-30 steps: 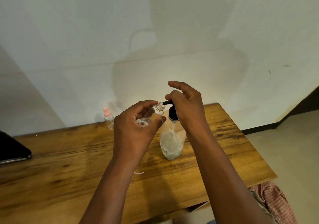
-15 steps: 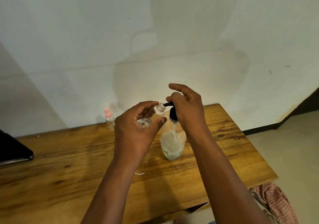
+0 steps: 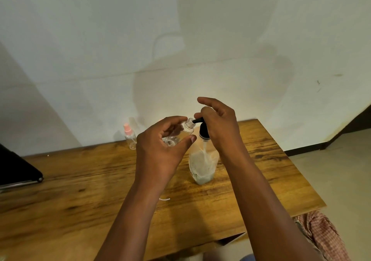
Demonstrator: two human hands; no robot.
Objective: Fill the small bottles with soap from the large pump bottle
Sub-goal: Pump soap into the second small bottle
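My left hand point(image 3: 160, 152) grips a small clear bottle point(image 3: 185, 129), tilted, with its open neck against the black nozzle of the large pump bottle point(image 3: 202, 160). That pump bottle stands on the wooden table point(image 3: 80, 190); it is clear and holds whitish soap in its lower part. My right hand point(image 3: 220, 124) rests on top of the black pump head, its index finger lifted and stretched out. A second small bottle point(image 3: 129, 136) with a pink cap stands at the table's back edge by the wall.
A dark flat device point(image 3: 18, 170) lies at the table's left edge. A small white scrap point(image 3: 165, 199) lies on the wood near my left forearm. Checked cloth point(image 3: 321, 234) shows below the table's right corner. The white wall stands right behind the table.
Both hands and the bottles stay almost where they were. The small bottle's neck stays at the nozzle. The view has shifted slightly.
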